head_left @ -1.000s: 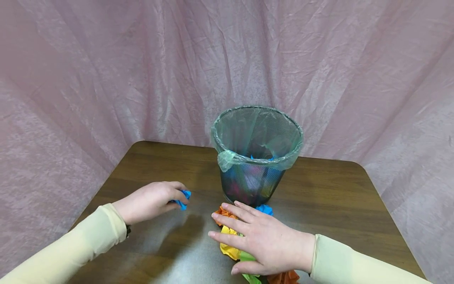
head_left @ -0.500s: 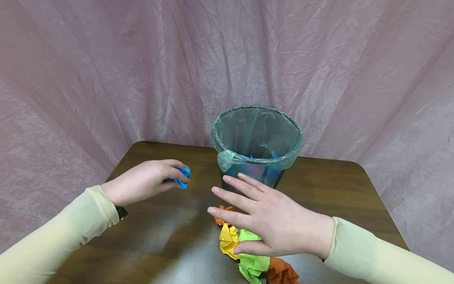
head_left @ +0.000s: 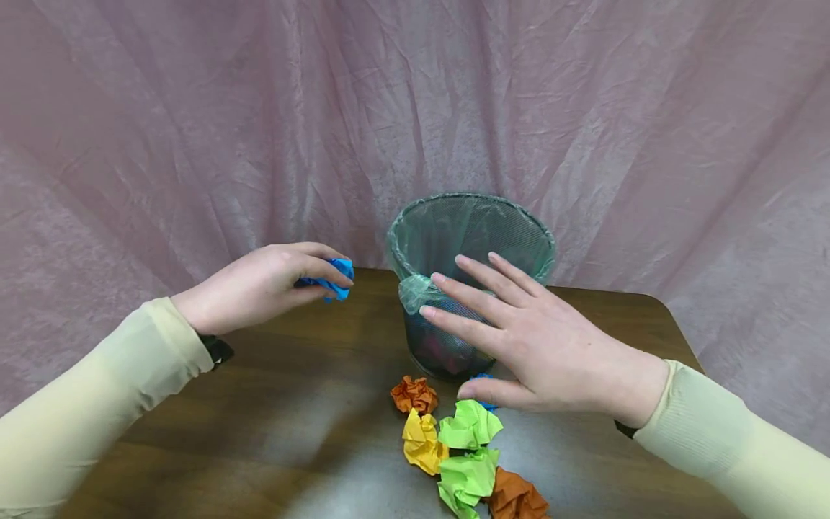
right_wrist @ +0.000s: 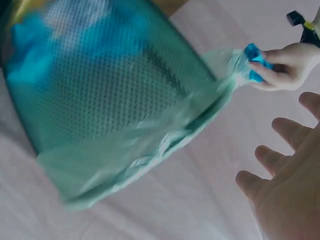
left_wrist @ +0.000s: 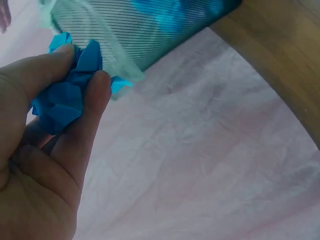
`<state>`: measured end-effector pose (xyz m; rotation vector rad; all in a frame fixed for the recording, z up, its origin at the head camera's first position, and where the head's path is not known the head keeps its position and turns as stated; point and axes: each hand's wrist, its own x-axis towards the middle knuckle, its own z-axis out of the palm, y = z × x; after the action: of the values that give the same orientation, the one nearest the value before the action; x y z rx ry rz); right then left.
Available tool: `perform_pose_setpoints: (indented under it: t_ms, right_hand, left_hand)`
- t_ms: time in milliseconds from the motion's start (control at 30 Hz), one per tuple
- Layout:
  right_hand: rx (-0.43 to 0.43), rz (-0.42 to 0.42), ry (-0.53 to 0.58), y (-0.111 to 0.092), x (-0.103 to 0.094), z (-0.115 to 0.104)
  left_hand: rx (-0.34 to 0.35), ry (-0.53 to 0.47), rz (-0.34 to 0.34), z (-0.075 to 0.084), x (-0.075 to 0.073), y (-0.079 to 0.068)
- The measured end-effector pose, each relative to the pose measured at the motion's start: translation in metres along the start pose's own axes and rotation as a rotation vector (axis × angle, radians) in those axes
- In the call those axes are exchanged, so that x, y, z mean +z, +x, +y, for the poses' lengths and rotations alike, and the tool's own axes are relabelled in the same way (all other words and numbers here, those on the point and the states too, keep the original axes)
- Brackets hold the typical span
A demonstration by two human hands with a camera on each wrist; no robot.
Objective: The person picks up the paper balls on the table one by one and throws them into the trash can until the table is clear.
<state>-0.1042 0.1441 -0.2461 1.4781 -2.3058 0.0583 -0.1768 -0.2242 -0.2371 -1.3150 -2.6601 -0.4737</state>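
Note:
In the head view my left hand (head_left: 259, 285) is raised left of the mesh wastebasket (head_left: 447, 339) and pinches a crumpled blue paper ball (head_left: 340, 280). The left wrist view shows thumb and fingers around that blue paper (left_wrist: 65, 95). My right hand (head_left: 551, 353), fingers spread and holding nothing, hovers in front of the basket and covers part of its rim. A translucent green bag lines the basket and folds over the rim. Through the mesh in the right wrist view, blue paper (right_wrist: 115, 35) shows inside.
Before the basket on the wooden table (head_left: 272, 432) lie an orange paper ball (head_left: 415, 395), a yellow one (head_left: 423, 441), two green ones (head_left: 470, 425), a brown-orange one (head_left: 515, 496) and a blue one partly behind my right thumb. A pink curtain (head_left: 324, 130) hangs behind.
My left hand has risen with the blue paper ball, from low over the table to about rim height. My right hand has lifted off the paper balls, up and rightward, uncovering them.

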Motion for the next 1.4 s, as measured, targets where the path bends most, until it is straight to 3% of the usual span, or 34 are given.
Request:
perform_pose_setpoints:
  t_ms: [300,567,1000,1400]
  right_hand:
    - [0.136,-0.022,-0.023,-0.015,-0.01,0.026]
    - [0.205,-0.026,-0.026,-0.029,-0.011,0.043]
    - [0.325,-0.081,-0.01,-0.048,-0.014,0.061]
    - [0.359,-0.101,-0.001,-0.052,-0.013,0.065]
  left_hand:
    - [0.086,-0.033,0.093,0.017,-0.011,0.034]
    - [0.125,-0.055,0.106,0.029,-0.015,0.069]
    - [0.118,-0.048,-0.048,0.038,-0.005,0.124]
    - [0.052,-0.033,-0.184,0.035,0.008,0.153]
